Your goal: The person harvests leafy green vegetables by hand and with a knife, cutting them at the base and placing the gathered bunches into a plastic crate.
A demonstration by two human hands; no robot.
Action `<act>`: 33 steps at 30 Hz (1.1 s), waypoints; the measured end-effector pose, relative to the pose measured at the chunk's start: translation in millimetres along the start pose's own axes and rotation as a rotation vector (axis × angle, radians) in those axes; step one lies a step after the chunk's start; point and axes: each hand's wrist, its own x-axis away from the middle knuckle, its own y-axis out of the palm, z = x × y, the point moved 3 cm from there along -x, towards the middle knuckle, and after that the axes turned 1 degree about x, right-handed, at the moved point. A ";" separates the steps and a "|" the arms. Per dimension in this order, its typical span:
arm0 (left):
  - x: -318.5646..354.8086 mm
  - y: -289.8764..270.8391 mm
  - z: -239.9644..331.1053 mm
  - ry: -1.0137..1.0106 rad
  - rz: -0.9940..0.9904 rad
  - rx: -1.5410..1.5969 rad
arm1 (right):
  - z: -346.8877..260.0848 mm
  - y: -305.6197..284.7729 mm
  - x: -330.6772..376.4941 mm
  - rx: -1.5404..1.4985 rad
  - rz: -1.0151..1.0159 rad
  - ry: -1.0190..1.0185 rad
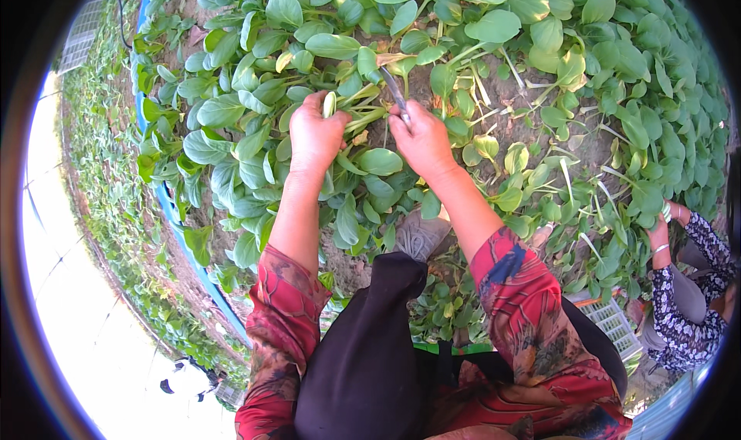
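1. Left hand is closed around a bunch of pale stalks of a leafy plant, holding them gathered just above the soil.
2. Right hand is wrapped tight on a knife; the blade points up and away, its tip among the leaves just right of the held stalks.
3. The plant stands in the bed, rooted between the two hands, with dense greens to the left and a thinner, partly cleared patch to the right.
4. Judgement: the cut goes best low at the stalk base, blade angled away from the left fingers, with the bunch pulled slightly taut so it parts cleanly.
5. Risk, as judged: the blade sits close to the left thumb; a short, controlled stroke suits better than a sweep.
6. Another person's arm, in a dark flowered sleeve, reaches into the greens at far right, well apart. A white crate sits beside it.
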 end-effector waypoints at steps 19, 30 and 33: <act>55.3 -17.9 -3.1 -0.153 -0.072 0.455 | 0.3 36.5 -36.4 -0.831 -0.123 0.555; 100.7 2.8 15.8 -0.047 -0.263 0.486 | -12.0 -17.6 13.2 -1.456 0.039 0.530; 123.6 -10.7 47.0 0.021 -0.346 0.543 | -16.9 -53.4 44.4 -1.541 0.177 0.474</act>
